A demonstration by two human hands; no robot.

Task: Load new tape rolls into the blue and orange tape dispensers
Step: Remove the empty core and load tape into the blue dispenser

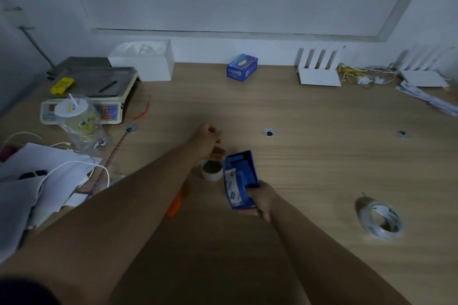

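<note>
My right hand grips the handle end of the blue tape dispenser and holds it just above the wooden desk. My left hand hovers beyond and left of the dispenser, fingers loosely curled, holding nothing I can see. A tape roll with a dark core lies on the desk just under that hand, touching the dispenser's left side. The orange dispenser shows only as a sliver beneath my left forearm. A clear tape roll lies alone at the right.
At the left are a weighing scale, a plastic cup in a bag, loose papers and cables. A blue box, a white box and two routers line the back wall.
</note>
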